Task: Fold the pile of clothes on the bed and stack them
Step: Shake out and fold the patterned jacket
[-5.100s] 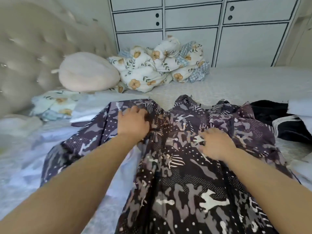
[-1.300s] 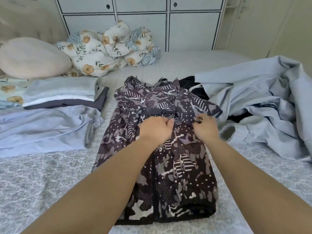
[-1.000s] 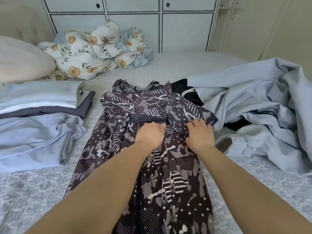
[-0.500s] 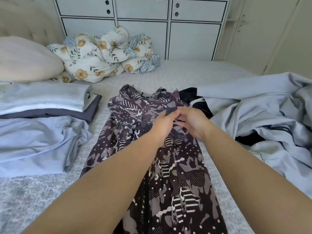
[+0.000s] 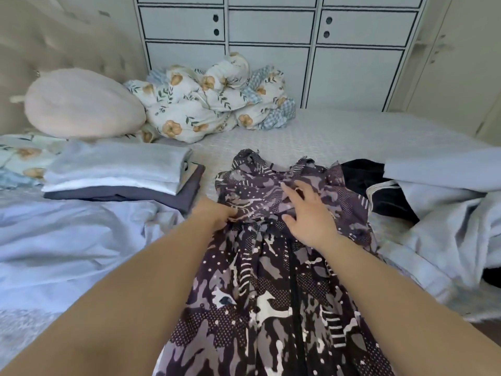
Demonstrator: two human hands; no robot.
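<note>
Half a second back both hands met at the middle of the patterned dress [image 5: 271, 280], pinching the fabric together; now they have parted. Left hand [image 5: 217, 213] sits at the dress's left edge near the waist, fingers curled onto the cloth, though whether it truly grips a fold cannot be told. Right hand [image 5: 307, 213] lies on the bodice with fingers spread and fairly straight, pressing flat rather than holding.

Dark, with grey camouflage shapes, white dots and stripes, the dress lies on the bed [image 5: 339, 131] in the middle of the view. Its long axis runs from the person toward the wall, neckline end pointing away and skirt coming down to the lower edge of the view. A dark line runs lengthwise down the skirt.

To the left sits a folded stack [image 5: 119, 175], pale pieces on top of a dark grey one, resting on a spread light blue sheet [image 5: 67, 240]. To the right lies a heap of light blue cloth [image 5: 447, 213] with a black garment [image 5: 379, 185] just beside the dress's right shoulder. Further back are a round beige pillow [image 5: 81, 104], a bunched floral quilt [image 5: 211, 96] and white cabinet doors [image 5: 352, 77].
</note>
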